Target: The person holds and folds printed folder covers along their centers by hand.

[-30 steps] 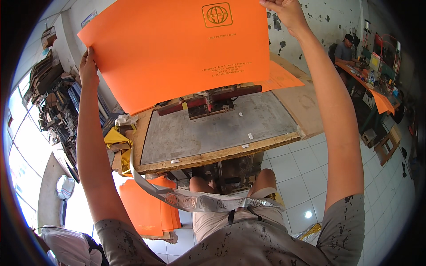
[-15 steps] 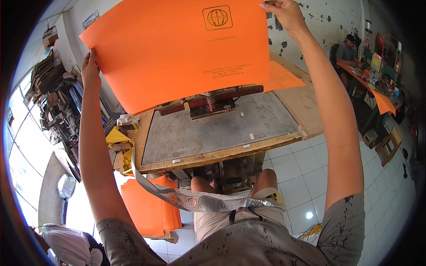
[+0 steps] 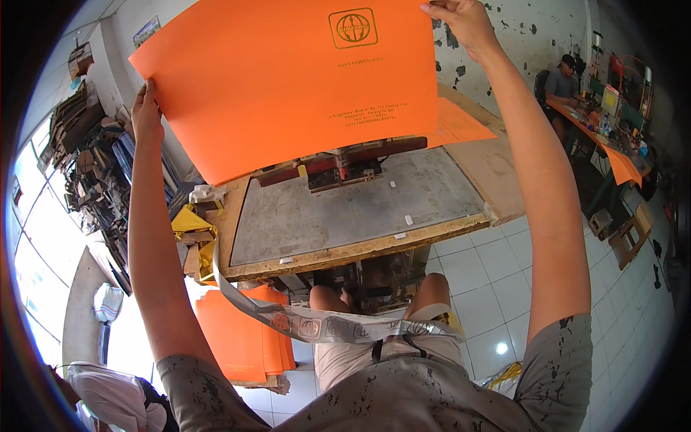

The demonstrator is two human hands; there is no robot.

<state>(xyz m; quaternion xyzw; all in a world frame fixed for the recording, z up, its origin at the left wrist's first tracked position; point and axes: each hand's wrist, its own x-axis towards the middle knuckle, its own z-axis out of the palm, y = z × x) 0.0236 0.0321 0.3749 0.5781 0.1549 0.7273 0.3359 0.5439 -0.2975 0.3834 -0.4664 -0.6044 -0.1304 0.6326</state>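
A large orange sheet (image 3: 273, 86) with a gold emblem and lines of gold print is held up in front of me. My left hand (image 3: 147, 109) pinches its left edge, and my right hand (image 3: 463, 23) grips the upper right corner. Below the sheet stands a wooden work table with a grey plate (image 3: 345, 223) let into its top. A pressing machine (image 3: 342, 173) with a red arm sits at the plate's far side, partly hidden by the sheet. A used foil strip (image 3: 317, 325), silvery with stamped-out emblems, hangs from the table's left and lies across my lap.
Gold foil (image 3: 194, 222) lies at the table's left corner. Orange sheets (image 3: 237, 335) are stacked low at left, and another orange sheet (image 3: 461, 124) rests at the table's far right. A person (image 3: 563, 86) sits at a bench at right; another person (image 3: 108, 399) is at lower left.
The orange sheet stays raised in both hands, with hardly any shift. My arms keep the same pose.
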